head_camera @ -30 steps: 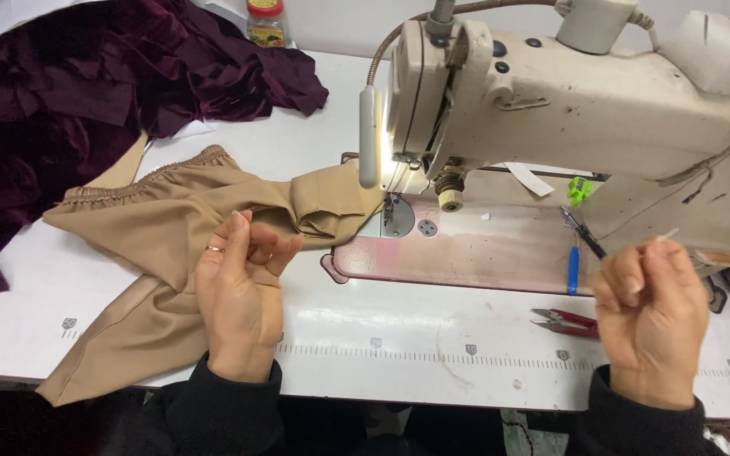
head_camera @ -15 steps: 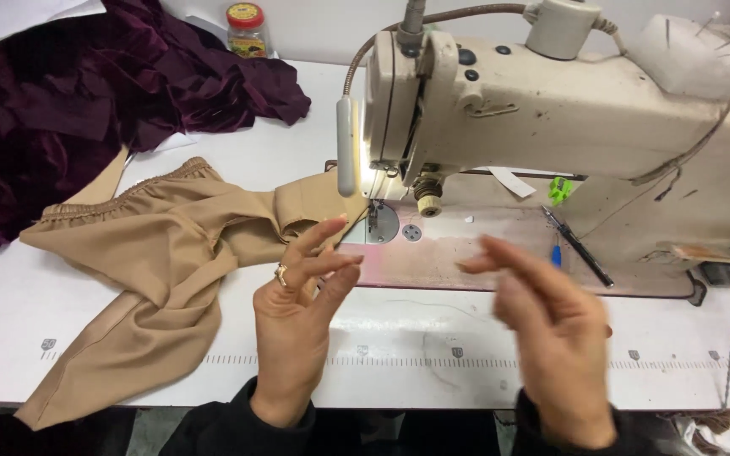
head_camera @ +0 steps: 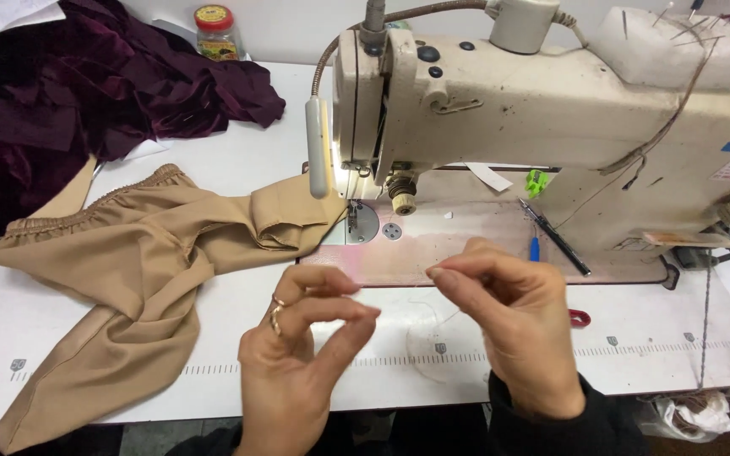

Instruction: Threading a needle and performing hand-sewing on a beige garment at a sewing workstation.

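Your thread [head_camera: 420,306] is barely showing, a faint pale line between your two hands, and its ends are too fine to trace. Your left hand [head_camera: 297,371] is rising palm-in at 6 o'clock, fingers curled toward the thumb, pinching or nearly so; I cannot tell. Your right hand [head_camera: 517,329] is pinching the thread at 5 o'clock. The tan trousers [head_camera: 145,262] are lying at 9 o'clock on the white surface [head_camera: 44,338], one end under the sewing machine [head_camera: 551,110].
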